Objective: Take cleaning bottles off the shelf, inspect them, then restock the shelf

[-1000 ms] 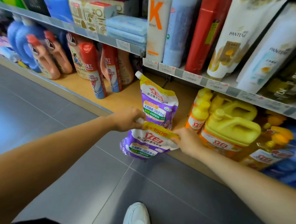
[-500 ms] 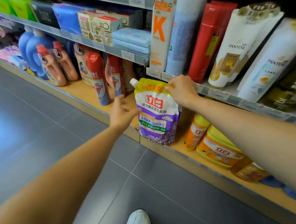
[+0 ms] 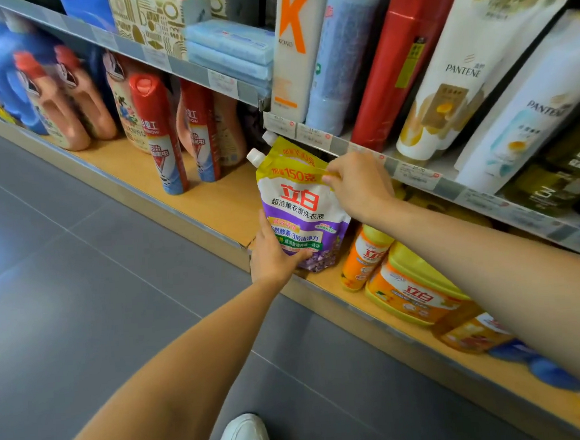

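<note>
While your right hand (image 3: 358, 184) pinches the yellow top seam of the pouch (image 3: 302, 215) in a narrow grip, your left hand (image 3: 273, 255) curls round its lower corner. The pouch stands upright at the front edge of the bottom shelf (image 3: 212, 204), just beside the orange bottles (image 3: 365, 255). It looks soft, slick and heavy with liquid, so hold the base too, not the seam alone. Your left hand hides the pouch's base, and the pouch behind shows only its cap (image 3: 269, 137).

Even store light on your purple pouch (image 3: 302, 215).
Its print reads sharp; far left of it blue jugs (image 3: 0, 68) smear into blur, up-right white bottles (image 3: 477, 69) lean with wide-angle distortion, and shadow sits behind it under the shelf rail (image 3: 412, 175).
</note>
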{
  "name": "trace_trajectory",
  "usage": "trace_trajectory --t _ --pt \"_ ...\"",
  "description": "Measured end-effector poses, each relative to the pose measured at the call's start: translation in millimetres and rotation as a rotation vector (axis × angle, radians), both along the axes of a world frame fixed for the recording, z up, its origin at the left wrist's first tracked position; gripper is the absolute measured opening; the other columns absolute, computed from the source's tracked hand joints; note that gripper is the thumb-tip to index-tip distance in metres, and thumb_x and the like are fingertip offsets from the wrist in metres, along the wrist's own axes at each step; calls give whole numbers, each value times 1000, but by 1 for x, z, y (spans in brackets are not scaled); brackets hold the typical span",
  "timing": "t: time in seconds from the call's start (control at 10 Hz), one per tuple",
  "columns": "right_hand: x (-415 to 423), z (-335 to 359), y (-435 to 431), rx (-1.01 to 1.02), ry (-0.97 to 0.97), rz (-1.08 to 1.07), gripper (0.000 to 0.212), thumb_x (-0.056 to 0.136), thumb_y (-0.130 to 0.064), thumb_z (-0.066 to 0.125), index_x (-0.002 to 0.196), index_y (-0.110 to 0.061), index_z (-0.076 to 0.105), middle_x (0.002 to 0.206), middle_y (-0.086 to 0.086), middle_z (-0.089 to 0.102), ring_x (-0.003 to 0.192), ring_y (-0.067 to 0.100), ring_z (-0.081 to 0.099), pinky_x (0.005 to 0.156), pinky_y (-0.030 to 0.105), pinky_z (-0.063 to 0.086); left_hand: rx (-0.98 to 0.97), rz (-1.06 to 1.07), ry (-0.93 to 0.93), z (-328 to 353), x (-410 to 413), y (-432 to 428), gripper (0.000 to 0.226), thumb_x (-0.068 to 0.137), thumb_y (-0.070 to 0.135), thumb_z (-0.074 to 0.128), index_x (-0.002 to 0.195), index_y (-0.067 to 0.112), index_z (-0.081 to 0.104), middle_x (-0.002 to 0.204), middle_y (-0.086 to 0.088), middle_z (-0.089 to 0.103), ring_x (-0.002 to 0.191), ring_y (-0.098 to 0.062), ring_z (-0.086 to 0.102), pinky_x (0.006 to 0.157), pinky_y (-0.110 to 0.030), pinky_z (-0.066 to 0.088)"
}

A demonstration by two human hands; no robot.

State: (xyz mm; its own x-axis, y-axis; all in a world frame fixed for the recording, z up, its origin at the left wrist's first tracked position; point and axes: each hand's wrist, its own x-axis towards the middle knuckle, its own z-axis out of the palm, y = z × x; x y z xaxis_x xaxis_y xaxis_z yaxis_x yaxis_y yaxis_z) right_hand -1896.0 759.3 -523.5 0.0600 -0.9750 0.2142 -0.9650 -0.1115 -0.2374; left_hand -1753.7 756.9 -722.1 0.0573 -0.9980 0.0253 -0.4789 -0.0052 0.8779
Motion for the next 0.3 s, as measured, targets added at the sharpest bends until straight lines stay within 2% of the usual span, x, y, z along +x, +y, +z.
trace_trajectory --t 0.1,0.2,0.3 --pt "-7 -4 5 29 71 -8 18 98 -25 60 87 -16 70 95 12 68 99 37 62 72 34 44 0 -29 -13 -5 -3 4 130 62 51 92 156 37 3 145 2 46 131 -15 49 93 -32 47" --pt "-12 0 12 46 90 6 13 97 -27 62 102 -19 71 108 12 69 107 39 61 75 37 43 24 -113 -19 -5 7 5 134 63 42 94 156 39 -3 149 2 44 135 -16 46 98 -33 46" --pt "-20 7 25 147 109 20 38 93 -33 67 130 -26 61 129 9 65 117 36 59 88 40 50 102 -255 -161 9 23 9 125 68 44 90 157 36 3 147 2 51 130 -20 53 100 -40 50"
